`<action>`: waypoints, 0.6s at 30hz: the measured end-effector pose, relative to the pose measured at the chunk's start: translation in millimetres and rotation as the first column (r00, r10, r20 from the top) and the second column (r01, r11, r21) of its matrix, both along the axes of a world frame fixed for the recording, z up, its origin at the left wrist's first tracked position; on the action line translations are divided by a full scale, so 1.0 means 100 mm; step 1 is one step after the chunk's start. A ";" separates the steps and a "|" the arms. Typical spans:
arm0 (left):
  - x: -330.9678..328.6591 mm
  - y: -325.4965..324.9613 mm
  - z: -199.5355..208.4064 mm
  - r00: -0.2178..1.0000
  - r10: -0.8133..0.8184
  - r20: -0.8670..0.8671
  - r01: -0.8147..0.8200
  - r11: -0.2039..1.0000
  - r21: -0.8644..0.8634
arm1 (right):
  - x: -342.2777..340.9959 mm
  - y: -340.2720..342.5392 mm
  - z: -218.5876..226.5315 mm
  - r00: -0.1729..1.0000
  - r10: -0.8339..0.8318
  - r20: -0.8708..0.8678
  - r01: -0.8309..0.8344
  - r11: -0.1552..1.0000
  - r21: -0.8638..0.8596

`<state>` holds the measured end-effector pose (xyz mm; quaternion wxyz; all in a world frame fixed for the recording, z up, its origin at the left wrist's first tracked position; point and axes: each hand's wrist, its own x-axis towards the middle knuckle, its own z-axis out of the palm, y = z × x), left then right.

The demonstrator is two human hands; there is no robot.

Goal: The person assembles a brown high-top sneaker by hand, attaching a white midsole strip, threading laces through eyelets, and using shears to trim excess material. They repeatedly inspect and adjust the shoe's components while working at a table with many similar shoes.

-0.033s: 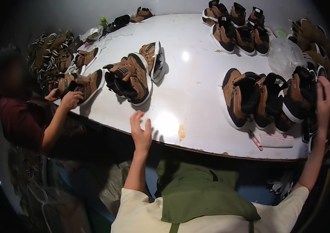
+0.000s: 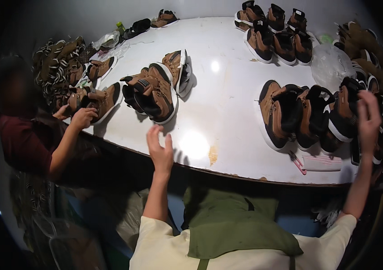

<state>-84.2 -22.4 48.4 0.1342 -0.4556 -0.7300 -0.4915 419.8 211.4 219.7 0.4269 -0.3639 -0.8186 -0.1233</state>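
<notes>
My left hand [image 2: 159, 150] hovers over the near table edge with its fingers apart and nothing in them. Just beyond its fingertips stands a group of brown and black high-top shoes [image 2: 159, 96] with white soles. A shoe behind it [image 2: 173, 63] is tipped so that its pale sole faces right. My right hand [image 2: 368, 119], slightly blurred, is raised at the right end with fingers stretched and holding nothing visible. It is beside a tilted high-top shoe [image 2: 342, 112], the rightmost of a row. In that row are also a middle shoe [image 2: 307, 121] and a left one [image 2: 270, 114].
Pink-handled snips [image 2: 298, 164] and a pink-and-white roll [image 2: 321, 163] lie near the front edge of the white table [image 2: 218, 103]. A clear plastic bag [image 2: 333, 65] sits by piled shoe parts. More shoes stand far right. At left, a co-worker's hand [image 2: 85, 118] handles a shoe.
My left hand has shifted slightly left and up, closer to the shoe group. My right hand has moved a little left, toward the rightmost shoe of the row.
</notes>
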 end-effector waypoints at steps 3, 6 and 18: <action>-0.45 0.36 0.22 0.943 0.125 -0.309 -0.118 0.992 0.041 | -1.20 -0.68 -0.24 0.951 0.305 -0.050 -0.309 0.944 -0.116; -0.87 0.50 0.15 0.856 0.168 -0.489 -0.307 0.926 -0.220 | -2.08 -0.97 -0.73 0.865 0.487 -0.122 -0.501 0.825 -0.263; -0.44 -0.25 -0.26 0.997 -0.042 -0.061 0.044 0.998 0.038 | -3.44 -1.05 -1.66 0.834 0.077 -0.546 -0.534 -0.139 -0.834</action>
